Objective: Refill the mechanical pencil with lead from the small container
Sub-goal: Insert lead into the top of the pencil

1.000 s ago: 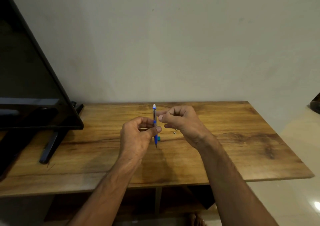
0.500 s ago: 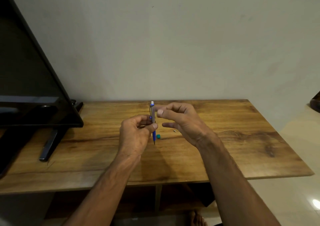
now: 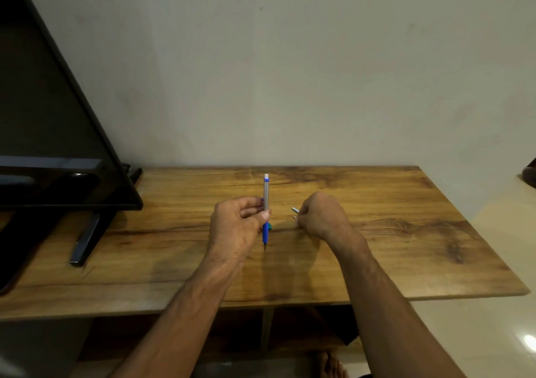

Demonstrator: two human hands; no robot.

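Observation:
My left hand (image 3: 237,226) holds the mechanical pencil (image 3: 265,200) upright above the wooden table (image 3: 406,232). Its barrel is grey above and blue below, with a white end on top and the tip pointing down. A small teal container (image 3: 270,226) lies on the table just behind the pencil's lower part, mostly hidden. My right hand (image 3: 322,215) rests on the table to the right with its fingers curled. Its fingertips touch a small silver piece (image 3: 295,210), and a second tiny piece (image 3: 294,217) lies just below. Whether the fingers grip the silver piece is hidden.
A black TV (image 3: 52,134) on slanted feet (image 3: 87,241) takes up the table's left end. A plain wall rises behind the table. A tiled floor (image 3: 493,261) lies to the right, and a bare foot (image 3: 333,366) shows below the front edge.
My right hand has left the top of the pencil and dropped to the table by the small silver pieces. The left hand still holds the pencil upright, slightly lower.

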